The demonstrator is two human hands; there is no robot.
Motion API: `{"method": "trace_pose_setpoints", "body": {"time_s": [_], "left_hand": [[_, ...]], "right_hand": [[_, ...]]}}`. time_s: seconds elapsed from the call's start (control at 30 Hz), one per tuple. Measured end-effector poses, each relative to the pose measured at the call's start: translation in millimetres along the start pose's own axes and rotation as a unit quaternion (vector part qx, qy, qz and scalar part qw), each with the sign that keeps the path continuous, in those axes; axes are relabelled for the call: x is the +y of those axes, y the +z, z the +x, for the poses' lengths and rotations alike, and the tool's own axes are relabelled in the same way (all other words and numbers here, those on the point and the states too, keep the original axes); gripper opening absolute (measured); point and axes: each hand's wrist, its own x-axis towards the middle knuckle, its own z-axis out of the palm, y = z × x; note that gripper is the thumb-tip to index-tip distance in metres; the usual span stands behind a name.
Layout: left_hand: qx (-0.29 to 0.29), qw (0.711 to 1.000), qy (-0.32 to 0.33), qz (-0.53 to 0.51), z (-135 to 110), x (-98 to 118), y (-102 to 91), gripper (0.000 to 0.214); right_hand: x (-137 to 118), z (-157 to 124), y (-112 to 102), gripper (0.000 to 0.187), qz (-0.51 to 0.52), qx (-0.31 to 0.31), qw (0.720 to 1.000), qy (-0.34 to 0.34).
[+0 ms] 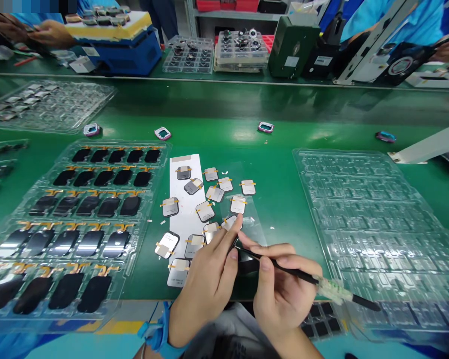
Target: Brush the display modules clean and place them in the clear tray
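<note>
My left hand [213,269] is closed, its fingers pinching a small dark display panel [249,264] that they mostly hide. In my right hand [286,284] is a slim black pointed tool [297,271] with clear tape wrapped near its rear. The tool's tip reaches the panel beside my left fingertips. Several silver-backed display panels with orange flex tabs, such as this panel [204,211], lie just beyond my left hand. Some of them rest on a white sheet [185,222]. Small white scraps are scattered round them.
A clear tray [134,239] of black display panels lies to the left. On the right is another clear moulded tray [359,219]. Small pink-edged parts, including this one [265,127], dot the green bench [217,109]. Co-workers' arms, a blue machine [123,52] and a green box [294,47] are at the back.
</note>
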Motion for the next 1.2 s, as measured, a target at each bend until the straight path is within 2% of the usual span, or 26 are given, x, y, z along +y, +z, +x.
{"method": "trace_pose_setpoints", "body": {"time_s": [0.4,0.7,0.77,0.83,0.93,1.0,1.03,1.1,1.13,1.2], "left_hand": [[-0.001,1.0,0.006,-0.002,-1.9,0.0,-0.8,0.057],[0.016,1.0,0.006,0.003,-1.0,-2.4,-0.4,0.049],[0.014,1.0,0.022,-0.006,-2.7,-2.5,-1.1,0.049],[-0.003,0.999,0.036,-0.022,-6.4,-0.3,-1.9,0.051],[-0.057,0.996,0.045,-0.061,-13.2,7.4,-2.9,0.053],[-0.105,0.991,0.05,-0.067,-16.4,14.7,-2.6,0.052],[-0.13,0.988,0.056,-0.062,-17.2,18.5,-2.0,0.053],[-0.169,0.982,0.068,-0.046,-16.8,25.1,0.0,0.054],[-0.183,0.979,0.077,-0.038,-15.6,27.2,0.9,0.055],[-0.18,0.979,0.092,0.0,-10.6,27.0,1.3,0.057]], "right_hand": [[-1.3,0.4,-1.1,0.03,0.0,-0.018,1.0,-0.007],[-2.6,4.4,-4.6,0.026,0.027,0.013,0.999,0.018],[-5.9,6.3,-14.7,0.024,0.026,0.027,0.999,0.013],[-12.4,7.4,-28.3,0.025,-0.039,0.003,0.999,0.016],[-27.5,8.1,-45.9,0.023,-0.199,-0.113,0.971,0.066],[-39.6,9.2,-53.1,0.021,-0.242,-0.175,0.949,0.097],[-46.0,10.0,-56.8,0.016,-0.243,-0.186,0.946,0.106],[-59.5,10.8,-68.7,0.006,-0.256,-0.186,0.942,0.115],[-66.3,10.3,-78.6,0.006,-0.275,-0.175,0.939,0.114],[-77.6,6.7,-108.1,0.008,-0.343,-0.139,0.924,0.094]]}}
